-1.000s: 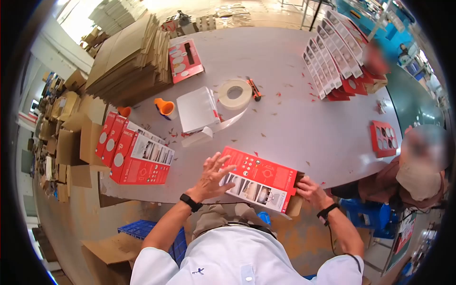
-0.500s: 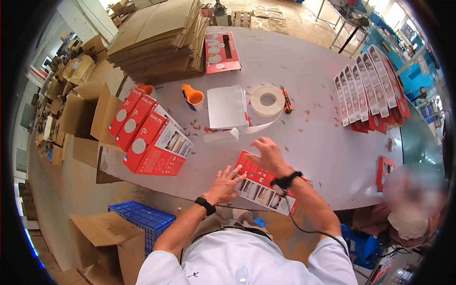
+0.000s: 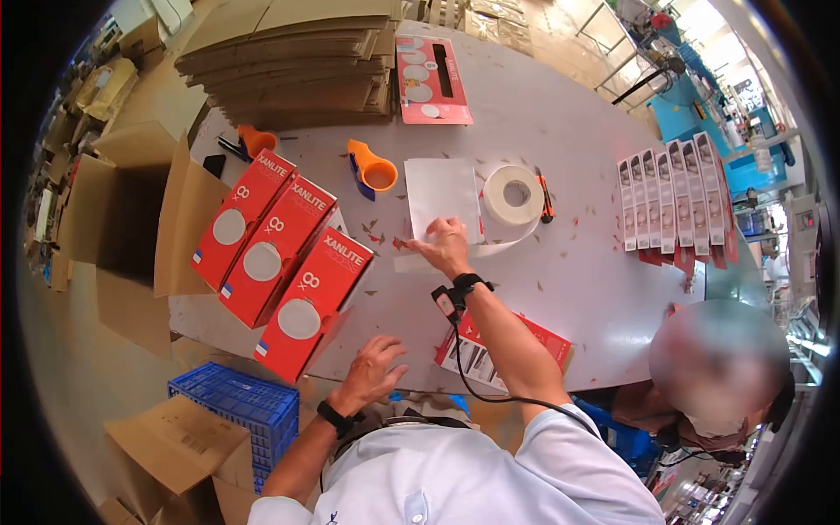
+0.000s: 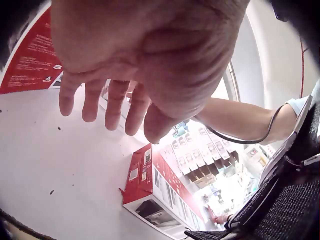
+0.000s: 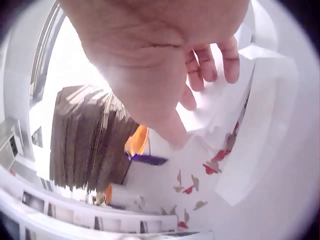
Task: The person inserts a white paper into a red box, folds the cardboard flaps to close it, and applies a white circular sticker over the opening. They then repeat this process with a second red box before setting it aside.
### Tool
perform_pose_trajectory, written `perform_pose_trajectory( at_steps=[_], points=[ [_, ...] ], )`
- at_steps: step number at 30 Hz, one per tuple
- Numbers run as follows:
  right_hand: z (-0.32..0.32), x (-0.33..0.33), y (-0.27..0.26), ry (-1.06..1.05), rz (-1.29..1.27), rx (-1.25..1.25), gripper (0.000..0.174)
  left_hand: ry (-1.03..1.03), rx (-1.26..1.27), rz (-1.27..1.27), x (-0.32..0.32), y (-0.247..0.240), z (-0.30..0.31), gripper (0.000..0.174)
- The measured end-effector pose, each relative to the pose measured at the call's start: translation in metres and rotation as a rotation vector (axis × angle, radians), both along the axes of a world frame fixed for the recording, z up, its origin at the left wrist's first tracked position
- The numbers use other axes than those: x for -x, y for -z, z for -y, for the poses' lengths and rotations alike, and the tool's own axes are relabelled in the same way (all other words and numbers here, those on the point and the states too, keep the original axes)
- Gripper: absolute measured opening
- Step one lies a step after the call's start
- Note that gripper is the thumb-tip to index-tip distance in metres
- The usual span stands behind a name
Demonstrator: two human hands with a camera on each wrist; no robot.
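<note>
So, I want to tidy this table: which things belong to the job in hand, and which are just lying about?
Likely in the job:
near red box
three red boxes
white sheets, by the right hand
tape roll

Seemingly lying about, untouched:
scraps
cutter
orange holder

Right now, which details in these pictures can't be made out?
Middle of the red-and-white printed carton: head view, behind the right forearm.
Whether the right hand touches the white rectangular sheet: head view, fingers overlap it; right wrist view, glare.
Bottom of the open brown cardboard box: head view, dark shadow and its near wall.
The bystander's head: head view, blurred.
</note>
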State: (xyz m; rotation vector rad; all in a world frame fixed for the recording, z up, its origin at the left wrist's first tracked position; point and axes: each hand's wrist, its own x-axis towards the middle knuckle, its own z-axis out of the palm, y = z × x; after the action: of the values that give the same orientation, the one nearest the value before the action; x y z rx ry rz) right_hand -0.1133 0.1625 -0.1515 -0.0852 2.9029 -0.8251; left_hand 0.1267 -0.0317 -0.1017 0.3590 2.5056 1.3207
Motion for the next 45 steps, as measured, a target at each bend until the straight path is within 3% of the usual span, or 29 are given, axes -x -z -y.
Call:
perform_pose_trajectory(
  at_steps=[2,5,6,10,12,15,18,21,22,25,26,29,30,33,34,36,39,40,43,45],
  points=[
    [-0.017,0.013,0.010,-0.044,0.080,0.083,0.038,0.004,-0.048,0.011,0.003,0.004,0.005,0.033],
    [-0.034,0.018,0.001,0.133,0.361,0.564,0.023,0.028,-0.097,0.014,0.011,0.013,0.008,0.032],
    [-0.036,0.017,-0.003,0.114,0.223,0.512,0.020,0.042,-0.108,0.012,0.017,0.011,0.007,0.032],
    [-0.043,-0.017,-0.039,0.024,-0.271,0.271,0.010,-0.133,-0.448,0.412,0.035,0.008,-0.005,0.037],
    [-0.057,-0.052,-0.064,-0.104,-0.354,0.138,0.008,-0.226,-0.710,0.541,0.039,0.027,-0.017,0.043],
    [-0.084,-0.117,-0.107,-0.355,-0.405,-0.026,0.014,-0.340,-0.884,0.704,0.061,0.004,-0.030,0.051],
    [-0.117,-0.195,-0.097,-0.415,-0.355,-0.077,0.014,-0.421,-1.063,0.922,0.068,0.008,-0.039,0.054],
    [-0.147,-0.261,-0.084,-0.278,-0.293,0.004,0.017,-0.579,-0.747,0.849,0.055,0.044,-0.053,0.027],
    [-0.159,-0.282,-0.075,-0.239,-0.154,-0.024,0.021,-0.539,-0.695,0.879,0.048,0.043,-0.061,0.025],
    [-0.167,-0.325,-0.076,0.335,0.135,0.522,0.035,-0.444,-0.599,0.955,0.021,0.032,-0.083,0.022],
    [-0.171,-0.335,-0.067,0.584,0.245,0.762,0.048,-0.423,-0.598,0.982,0.011,0.031,-0.087,0.022],
    [-0.183,-0.357,-0.046,0.926,0.475,1.243,0.048,-0.366,-0.548,1.041,-0.008,0.027,-0.100,0.023],
    [-0.191,-0.360,-0.046,0.902,0.559,1.312,0.037,-0.348,-0.517,1.053,-0.012,0.020,-0.106,0.024],
    [-0.215,-0.387,-0.017,0.685,0.520,1.259,0.025,-0.248,-0.316,0.969,-0.019,0.011,-0.116,0.024],
    [-0.234,-0.391,-0.039,0.647,0.428,0.974,0.017,-0.194,-0.245,0.908,-0.017,0.019,-0.107,0.024],
    [-0.273,-0.419,-0.027,0.673,0.073,0.714,0.016,-0.135,-0.160,0.686,-0.013,0.025,-0.092,0.026],
    [-0.339,-0.466,-0.019,1.082,-0.241,0.951,0.015,-0.184,-0.110,0.246,-0.007,0.033,-0.084,0.028],
    [-0.359,-0.482,-0.014,1.239,-0.310,0.974,0.014,-0.189,-0.030,0.270,-0.001,0.033,-0.082,0.040],
    [-0.392,-0.512,-0.008,1.390,-0.403,1.006,0.014,-0.157,0.131,0.184,0.001,0.027,-0.104,0.061],
    [-0.398,-0.517,0.007,1.458,-0.409,1.021,0.015,-0.137,0.134,0.266,-0.002,0.026,-0.120,0.074]
  ],
)
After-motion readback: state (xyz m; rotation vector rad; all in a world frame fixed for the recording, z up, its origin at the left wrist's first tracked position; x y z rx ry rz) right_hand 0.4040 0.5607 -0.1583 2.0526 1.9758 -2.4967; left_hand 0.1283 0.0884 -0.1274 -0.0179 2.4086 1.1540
